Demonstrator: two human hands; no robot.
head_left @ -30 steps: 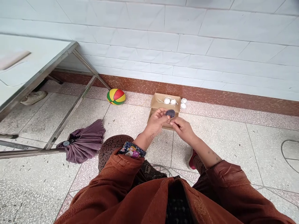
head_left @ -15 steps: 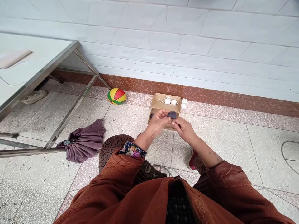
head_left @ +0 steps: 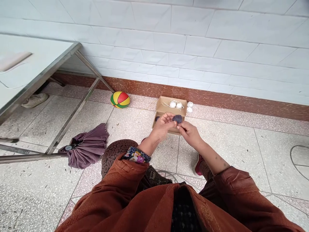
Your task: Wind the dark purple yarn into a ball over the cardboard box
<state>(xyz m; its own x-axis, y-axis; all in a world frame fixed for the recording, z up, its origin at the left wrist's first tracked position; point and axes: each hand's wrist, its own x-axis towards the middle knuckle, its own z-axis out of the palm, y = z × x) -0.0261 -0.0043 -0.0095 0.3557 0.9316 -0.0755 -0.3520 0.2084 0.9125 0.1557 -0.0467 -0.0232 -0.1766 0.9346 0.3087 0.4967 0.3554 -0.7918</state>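
Observation:
A small dark grey-blue ball of yarn [head_left: 177, 119] is held up over an open cardboard box [head_left: 157, 105]. My left hand [head_left: 164, 125] is closed around its left and lower side, thumb in front. My right hand [head_left: 189, 130] is closed too, its thumb and fingertips pinching at the ball's lower right edge; any loose strand there is too fine to make out. Two white yarn balls [head_left: 175, 104] with a loose strand lie in the box's lid part. Another dark ball [head_left: 157, 118] shows at the left inside the box, partly behind my left hand.
Two more white balls [head_left: 190, 107] sit on the floor right of the box. A colourful ball [head_left: 120, 99] rests by the leg of a metal-framed table [head_left: 65, 51]. On the floor at left lies a folded purple umbrella [head_left: 88, 146]. A person's shoe [head_left: 35, 100] shows under the table.
Almost nothing differs. Both hands keep their hold on the dark yarn ball, which looks turned very slightly; the whole view has shifted a little.

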